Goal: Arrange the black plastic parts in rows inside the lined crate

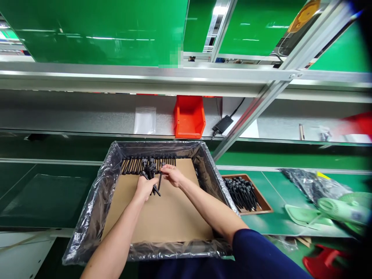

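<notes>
My left hand (143, 188) is closed around a bunch of slim black rod-shaped parts with thicker heads (150, 170); their exact kind is unclear. Between the fingertips of my right hand (174, 176), a single similar black rod (160, 181) is pinched, pointing downward beside the bunch. Both hands are over a brown cardboard sheet (168, 217) inside a large box lined with clear plastic (84, 221). Along the sheet's far edge lies a row of the same black rods (130, 166), side by side. Part of that row is hidden behind the bunch.
Right of the box, a brown tray (265, 199) holds a heap of black parts (241, 190). A light green fan (340, 209) and a plastic bag (315, 185) lie farther right. The shelf behind carries a red bin (190, 118) and a black power adapter (223, 124). A metal post (247, 116) slants nearby.
</notes>
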Motion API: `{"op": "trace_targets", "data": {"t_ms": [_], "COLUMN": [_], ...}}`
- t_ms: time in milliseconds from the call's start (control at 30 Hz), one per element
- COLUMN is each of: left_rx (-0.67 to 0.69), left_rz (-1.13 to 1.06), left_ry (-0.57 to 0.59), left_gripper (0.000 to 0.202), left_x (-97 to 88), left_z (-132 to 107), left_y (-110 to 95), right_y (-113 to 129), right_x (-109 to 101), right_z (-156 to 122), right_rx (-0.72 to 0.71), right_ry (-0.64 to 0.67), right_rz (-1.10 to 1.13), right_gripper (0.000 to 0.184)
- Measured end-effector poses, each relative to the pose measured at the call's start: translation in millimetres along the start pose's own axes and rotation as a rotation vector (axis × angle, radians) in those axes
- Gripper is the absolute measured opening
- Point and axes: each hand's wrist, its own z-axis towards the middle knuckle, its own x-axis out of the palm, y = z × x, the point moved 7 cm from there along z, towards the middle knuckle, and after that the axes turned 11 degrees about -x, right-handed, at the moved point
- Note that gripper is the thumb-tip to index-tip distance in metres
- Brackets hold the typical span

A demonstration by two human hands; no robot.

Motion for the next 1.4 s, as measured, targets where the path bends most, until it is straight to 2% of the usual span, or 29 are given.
{"op": "trace_targets", "data": {"t_ms": [100,167,233,300,367,467,567,733,900,1100,1200,1400], "left_rx": [-0.033,-0.025,-0.003,0.006,0.007,-0.006,0.003,0.01,0.031,0.025,0.014,-0.002], "left_rz": [-0.022,-0.06,-0.089,-0.104,-0.107,-0.087,-0.069,-0.035,-0.029,-0.014,-0.03,-0.09], "left_ry": [-0.017,-0.003,0.001,-0.001,0.002,-0.013,-0.031,-0.059,-0.061,-0.059,-0.044,-0.029], "left_gripper": [0.013,0.012,0.012,0.012,0.012,0.011,0.011,0.011,0.01,0.01,0.018,0.023], "left_x": [-3.1,-3.6,-4.0,-4.3,-4.4,-6.6,-9.2,-10.9,-11.6,-11.3,-9.0,-7.2], "left_z": [1,1,1,1,2,4,6,6,6,6,5,5], "left_y": [0,-2,-4,-5,-4,-3,-3,-3,-5,-4,-2,-2], "right_y": [30,49,57,49,31,4,-7,-6,-7,-6,-7,-8], "right_x": [-50,-85,-109,-122,-130,-133,-135,-135,-134,-155,-158,-149], "right_z": [24,32,35,38,40,42,48,58,55,53,58,62], "right_rx": [-0.253,-0.412,-0.48,-0.433,-0.349,-0.271,-0.241,-0.178,-0.19,-0.152,-0.119,-0.105], "right_ry": [-0.171,-0.295,-0.34,-0.278,-0.138,0.097,0.211,0.21,0.145,-0.122,-0.155,-0.169], "right_rz": [-0.178,-0.444,-0.805,-1.169,-1.449,-1.666,-1.726,-1.716,-1.721,-1.65,-1.63,-1.602], "right_gripper": [0.034,0.024,0.015,0.018,0.025,0.034,0.039,0.031,0.029,0.032,0.038,0.027]}}
